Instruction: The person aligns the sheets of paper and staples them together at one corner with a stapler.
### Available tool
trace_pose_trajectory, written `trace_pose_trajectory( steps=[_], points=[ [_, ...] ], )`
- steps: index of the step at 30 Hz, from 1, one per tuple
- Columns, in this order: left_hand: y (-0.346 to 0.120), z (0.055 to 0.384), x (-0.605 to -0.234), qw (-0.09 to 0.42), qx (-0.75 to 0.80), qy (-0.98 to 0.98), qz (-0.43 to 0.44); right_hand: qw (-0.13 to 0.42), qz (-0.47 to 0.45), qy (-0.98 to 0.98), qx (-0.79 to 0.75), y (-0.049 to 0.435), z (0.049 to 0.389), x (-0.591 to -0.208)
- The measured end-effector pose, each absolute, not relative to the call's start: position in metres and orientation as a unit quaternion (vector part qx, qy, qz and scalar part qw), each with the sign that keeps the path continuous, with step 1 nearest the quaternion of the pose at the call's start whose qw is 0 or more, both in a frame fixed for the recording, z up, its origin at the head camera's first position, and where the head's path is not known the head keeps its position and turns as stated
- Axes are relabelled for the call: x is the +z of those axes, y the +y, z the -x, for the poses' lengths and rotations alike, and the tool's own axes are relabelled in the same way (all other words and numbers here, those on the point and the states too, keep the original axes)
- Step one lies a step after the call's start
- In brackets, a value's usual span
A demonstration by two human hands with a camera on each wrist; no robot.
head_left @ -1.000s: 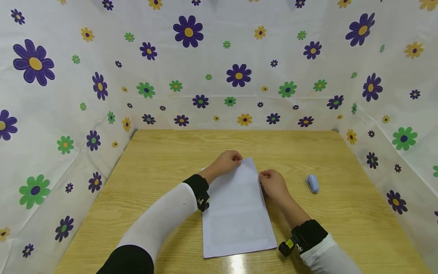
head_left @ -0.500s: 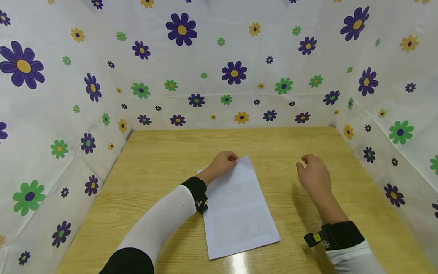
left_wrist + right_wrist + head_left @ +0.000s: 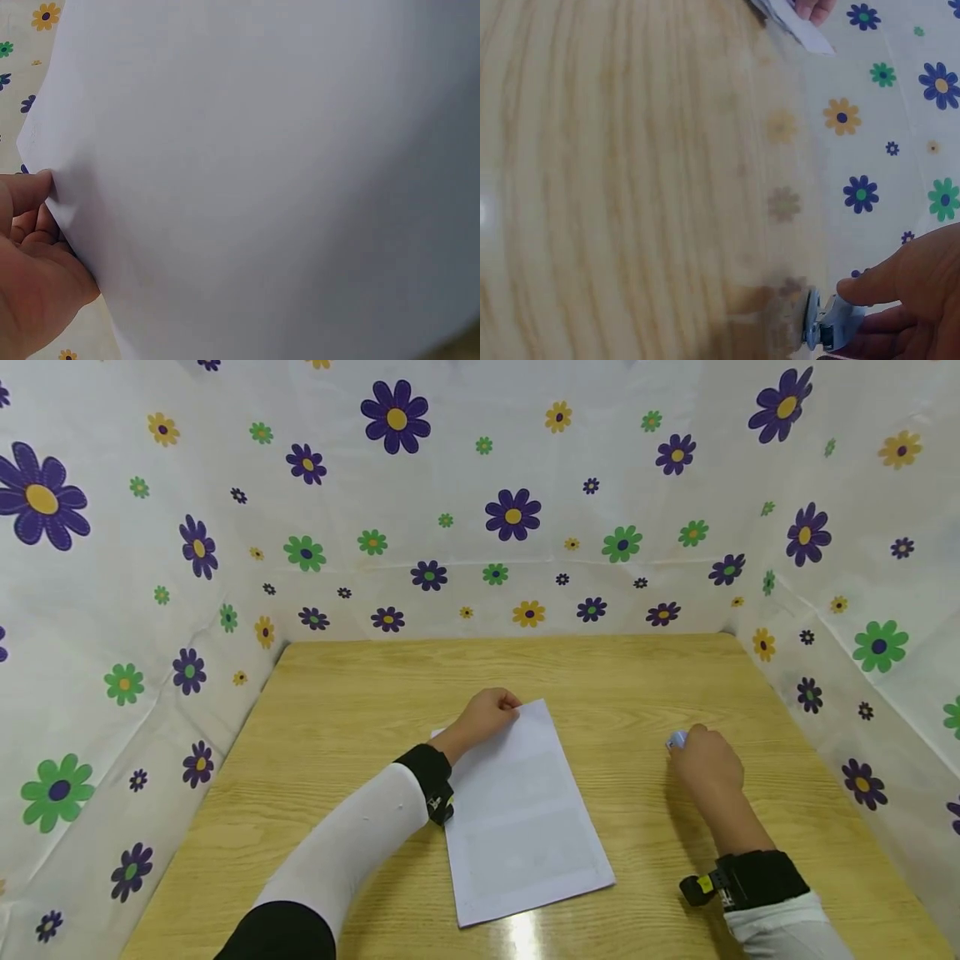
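White paper sheets (image 3: 525,827) lie in a loose stack at the middle of the table, their far end slightly raised. My left hand (image 3: 482,718) pinches their far edge between thumb and fingers; the left wrist view shows the thumb on the top face of the paper (image 3: 225,150). Off to the right, my right hand (image 3: 707,767) grips a small light-blue stapler (image 3: 676,740). In the right wrist view the stapler (image 3: 843,322) sits between thumb and fingers, its metal part facing left. Whether it touches the table cannot be told.
The wooden table (image 3: 360,685) carries the paper, and its surface shows between the paper and my right hand. A white flower-patterned curtain (image 3: 450,468) stands behind the table and along both sides.
My right hand let go of the paper's right edge, moved right and took hold of the stapler. The left hand keeps its pinch on the paper, which has turned slightly.
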State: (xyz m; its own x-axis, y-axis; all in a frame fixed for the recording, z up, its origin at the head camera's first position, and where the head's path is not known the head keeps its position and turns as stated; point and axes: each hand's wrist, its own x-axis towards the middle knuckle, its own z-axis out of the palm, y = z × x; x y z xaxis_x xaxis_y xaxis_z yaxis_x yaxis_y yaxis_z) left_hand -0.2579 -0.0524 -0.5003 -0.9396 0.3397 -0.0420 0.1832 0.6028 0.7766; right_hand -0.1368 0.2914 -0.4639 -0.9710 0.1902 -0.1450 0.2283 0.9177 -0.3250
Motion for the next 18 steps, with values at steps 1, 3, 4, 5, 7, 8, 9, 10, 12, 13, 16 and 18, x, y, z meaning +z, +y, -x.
trace_pose_trajectory(
  steps=[1, 3, 4, 5, 7, 8, 9, 10, 12, 13, 16, 18],
  points=[
    [-0.053, 0.258, -0.501, 0.094, 0.421, 0.89, -0.146, 0.052, -0.105, 0.978, -0.174, 0.293, 0.138, -0.466],
    [-0.053, 0.258, -0.5, 0.095, 0.422, 0.889, -0.146, 0.046, -0.104, 0.978, -0.177, 0.295, 0.14, -0.469],
    [-0.053, 0.258, -0.499, 0.095, 0.423, 0.889, -0.147, 0.041, -0.102, 0.978, -0.177, 0.295, 0.142, -0.471],
    [-0.053, 0.259, -0.499, 0.095, 0.423, 0.889, -0.147, 0.036, -0.097, 0.979, -0.177, 0.296, 0.143, -0.471],
    [-0.054, 0.259, -0.498, 0.094, 0.425, 0.888, -0.15, 0.03, -0.085, 0.979, -0.182, 0.293, 0.146, -0.472],
    [-0.054, 0.259, -0.498, 0.094, 0.427, 0.886, -0.152, 0.028, -0.078, 0.98, -0.183, 0.291, 0.147, -0.471],
    [-0.054, 0.26, -0.497, 0.095, 0.429, 0.885, -0.153, 0.025, -0.069, 0.98, -0.184, 0.288, 0.148, -0.471],
    [-0.054, 0.26, -0.498, 0.096, 0.43, 0.885, -0.152, 0.021, -0.056, 0.981, -0.185, 0.284, 0.148, -0.471],
    [-0.055, 0.262, -0.499, 0.1, 0.435, 0.882, -0.149, 0.02, -0.036, 0.981, -0.189, 0.274, 0.149, -0.469],
    [-0.055, 0.263, -0.499, 0.103, 0.438, 0.881, -0.146, 0.019, -0.026, 0.981, -0.19, 0.269, 0.15, -0.469],
    [-0.055, 0.264, -0.499, 0.11, 0.445, 0.877, -0.14, 0.008, 0.004, 0.982, -0.188, 0.252, 0.152, -0.47],
    [-0.054, 0.263, -0.498, 0.113, 0.448, 0.875, -0.143, 0.0, 0.021, 0.983, -0.185, 0.241, 0.154, -0.472]
  ],
)
